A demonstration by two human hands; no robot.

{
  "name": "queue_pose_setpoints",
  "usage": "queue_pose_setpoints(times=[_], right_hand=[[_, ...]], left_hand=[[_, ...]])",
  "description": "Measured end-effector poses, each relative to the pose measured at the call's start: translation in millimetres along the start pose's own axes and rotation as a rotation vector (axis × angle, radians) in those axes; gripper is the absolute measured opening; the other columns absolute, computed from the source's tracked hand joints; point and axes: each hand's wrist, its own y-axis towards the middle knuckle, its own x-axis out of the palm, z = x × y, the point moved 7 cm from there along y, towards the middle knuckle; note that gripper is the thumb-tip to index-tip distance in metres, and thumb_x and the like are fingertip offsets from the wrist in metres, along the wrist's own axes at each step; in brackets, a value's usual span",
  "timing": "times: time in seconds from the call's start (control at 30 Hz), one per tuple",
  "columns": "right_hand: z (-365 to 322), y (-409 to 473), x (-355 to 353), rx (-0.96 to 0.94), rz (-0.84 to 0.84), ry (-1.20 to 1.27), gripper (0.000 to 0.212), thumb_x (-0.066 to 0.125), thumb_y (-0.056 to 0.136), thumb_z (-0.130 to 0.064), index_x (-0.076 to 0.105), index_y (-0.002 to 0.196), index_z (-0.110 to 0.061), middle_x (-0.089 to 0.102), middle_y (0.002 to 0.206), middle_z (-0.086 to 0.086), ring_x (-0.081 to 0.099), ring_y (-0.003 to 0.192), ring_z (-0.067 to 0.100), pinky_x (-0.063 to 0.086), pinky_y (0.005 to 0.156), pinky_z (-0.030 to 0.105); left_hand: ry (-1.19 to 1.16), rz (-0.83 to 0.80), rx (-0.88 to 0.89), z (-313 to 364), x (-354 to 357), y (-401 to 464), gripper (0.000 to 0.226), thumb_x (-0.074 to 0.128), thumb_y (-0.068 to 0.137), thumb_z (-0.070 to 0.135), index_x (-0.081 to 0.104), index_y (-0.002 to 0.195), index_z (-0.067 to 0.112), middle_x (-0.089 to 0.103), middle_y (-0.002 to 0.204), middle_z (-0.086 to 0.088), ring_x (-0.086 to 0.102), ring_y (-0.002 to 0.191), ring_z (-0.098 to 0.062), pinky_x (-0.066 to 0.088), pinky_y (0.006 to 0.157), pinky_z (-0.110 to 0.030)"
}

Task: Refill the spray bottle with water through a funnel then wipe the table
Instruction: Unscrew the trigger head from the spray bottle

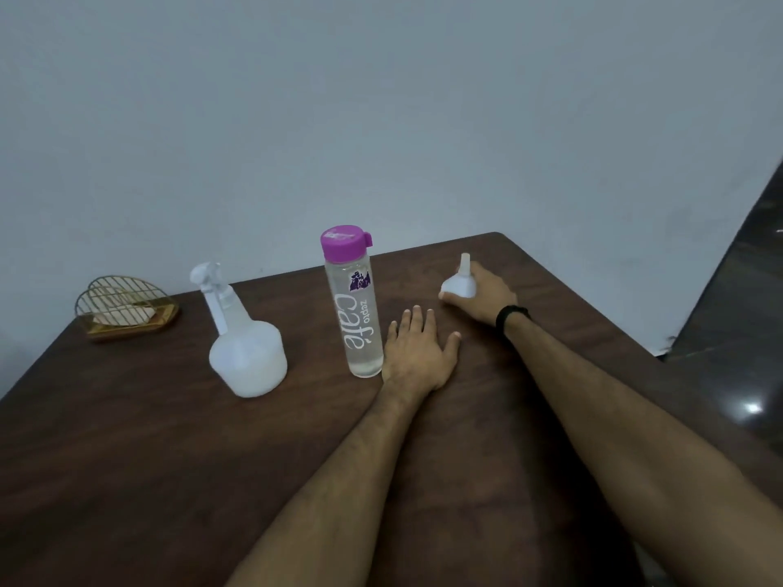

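Clearly the opening step is in hand: the right hand (487,296), right of the water bottle (354,307), has its grip curled round the upturned funnel (459,286) on the surface (148,438). Just beside the bottle's right, the left hand (417,353) lies flat, fingers spread. Left of the bottle stands the spray bottle (245,353), sprayer head on; unscrewing it likely comes next.

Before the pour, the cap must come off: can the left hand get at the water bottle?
Probably yes. The left hand lies flat on the table right beside the water bottle, with nothing between them.
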Motion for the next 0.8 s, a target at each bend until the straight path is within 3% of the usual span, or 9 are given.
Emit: queue_pose_setpoints(times=[0.17,0.33,0.57,0.67,0.8], right_hand=[[-6.7,-49.4,2.6,0.002,0.010,-0.021,0.073,0.069,0.074,-0.066,0.047,0.132,-0.028,0.060,0.131,-0.005,0.057,0.119,0.022,0.046,0.092,0.038],[-11.5,-88.1,5.7,0.018,0.025,0.009,0.071,0.066,0.068,-0.069,0.050,0.125,-0.029,0.061,0.126,-0.006,0.058,0.116,0.023,0.049,0.094,0.042],[-17.7,-130.5,9.1,0.023,0.094,0.020,0.067,0.072,0.071,-0.063,0.051,0.122,-0.025,0.059,0.122,-0.003,0.057,0.115,0.024,0.050,0.094,0.042],[-35.9,-154.9,-4.1,-0.026,0.327,0.050,0.070,0.078,0.074,-0.055,0.051,0.126,-0.016,0.055,0.127,0.004,0.049,0.122,0.024,0.045,0.102,0.044],[-79.3,-203.7,-9.6,-0.211,0.670,0.084,0.047,0.074,0.081,-0.043,0.057,0.114,-0.014,0.059,0.115,0.005,0.052,0.108,0.024,0.047,0.092,0.040]], left_hand=[[-0.026,-0.016,0.043,0.1,-0.1,-39.7,0.070,0.022,0.103,0.052,0.016,0.159,0.009,0.011,0.167,-0.011,0.006,0.155,-0.023,0.004,0.125,-0.039],[-0.090,0.032,0.139,-5.4,-11.1,-82.9,0.063,0.034,0.103,0.045,0.030,0.155,0.010,0.023,0.164,-0.010,0.018,0.153,-0.022,0.013,0.123,-0.036],[-0.171,0.029,0.200,-44.6,-28.6,-129.8,0.064,0.047,0.099,0.051,0.039,0.152,0.016,0.029,0.163,-0.002,0.025,0.150,-0.016,0.021,0.119,-0.031],[-0.188,0.082,0.181,-71.1,-41.0,-144.3,0.056,0.052,0.097,0.048,0.050,0.144,0.017,0.046,0.152,0.000,0.041,0.140,-0.017,0.034,0.113,-0.032],[-0.259,0.306,0.110,-105.7,-64.3,-161.2,0.030,0.061,0.093,0.034,0.066,0.119,0.019,0.065,0.113,0.005,0.058,0.106,-0.013,0.049,0.090,-0.030]])
